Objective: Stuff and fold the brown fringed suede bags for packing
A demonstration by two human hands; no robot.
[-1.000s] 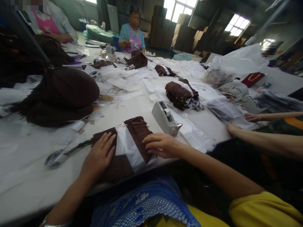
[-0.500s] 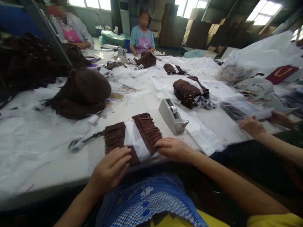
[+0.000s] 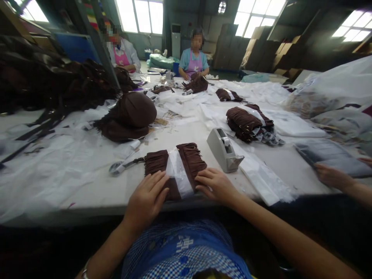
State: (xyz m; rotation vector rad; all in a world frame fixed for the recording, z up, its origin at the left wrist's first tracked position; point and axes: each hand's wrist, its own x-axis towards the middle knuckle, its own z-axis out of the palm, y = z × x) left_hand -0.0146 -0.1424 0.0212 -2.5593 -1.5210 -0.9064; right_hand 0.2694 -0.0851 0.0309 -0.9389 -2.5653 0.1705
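Note:
A brown fringed bag (image 3: pixel 190 164) lies flat at the table's front edge, with a translucent white wrap (image 3: pixel 178 170) across its middle. My left hand (image 3: pixel 148 195) rests on the bag's near left part, fingers extended. At the bag's right side, my right hand (image 3: pixel 216 185) touches the fringe with its fingers stretched out. A dark strap with a pale wrapped end (image 3: pixel 117 167) reaches left from the bag. Just beyond my right hand stands a grey tape dispenser (image 3: pixel 223 151).
White plastic sheets (image 3: pixel 261 174) lie right of the dispenser. Behind them sits a wrapped fringed bundle (image 3: pixel 247 122). A rounded brown bag (image 3: pixel 130 114) is at the back left. Another person's hand (image 3: pixel 334 176) holds a plastic-covered item at right. Two people sit across the table.
The view has swung left and up, so the table's contents appear farther right. Both my hands stay at the bag. The neighbouring person's hands have shifted at the right edge.

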